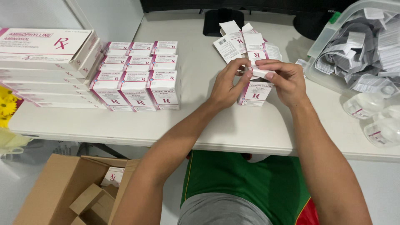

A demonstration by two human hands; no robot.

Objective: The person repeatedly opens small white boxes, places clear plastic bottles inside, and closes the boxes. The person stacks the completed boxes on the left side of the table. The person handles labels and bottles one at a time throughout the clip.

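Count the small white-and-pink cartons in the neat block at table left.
9 on top: three rows of three in the carton block, between the large flat boxes and the left hand. More may lie beneath.

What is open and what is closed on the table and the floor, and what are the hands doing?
Small carton: upright, top flap open, both hands at it.
Left hand: fingers pinching the flap.
Right hand: fingers pinching the flap.
Cartons behind: flaps standing open.
Stacked small cartons: closed, in neat rows.
Long flat boxes: closed, piled up.
Clear plastic bin: lid off, full of folded leaflets.
Cardboard box: open, on the floor.
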